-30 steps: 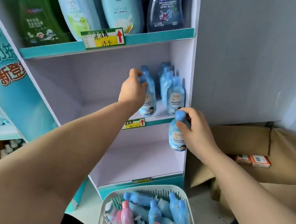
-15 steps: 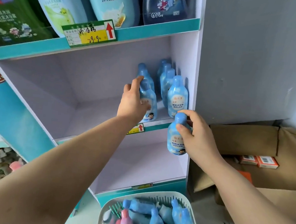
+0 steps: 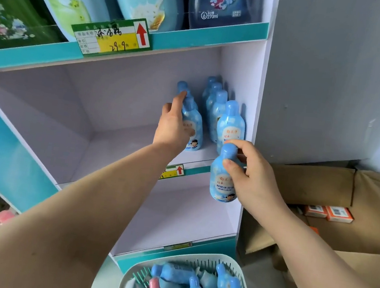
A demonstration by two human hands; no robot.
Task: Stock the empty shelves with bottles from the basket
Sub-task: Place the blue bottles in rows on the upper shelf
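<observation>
Curling round a bottle [image 3: 223, 184], the right fingers [image 3: 242, 146] hold it upright at the shelf [image 3: 116, 146] edge, likely queued for the gap. Left fingers [image 3: 181, 99] lie straight against a shelved bottle [image 3: 194, 130], apparently steadying it; the basket [image 3: 222, 258] sits below the shelf.

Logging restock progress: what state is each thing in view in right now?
Left hand, touches front shelved bottle, forefinger straight.
Front shelved bottle, upright on middle shelf.
Right hand, grips held bottle.
Held bottle, upright, in the air.
Basket, holds lying bottles.
Lower shelf, bare.
</observation>
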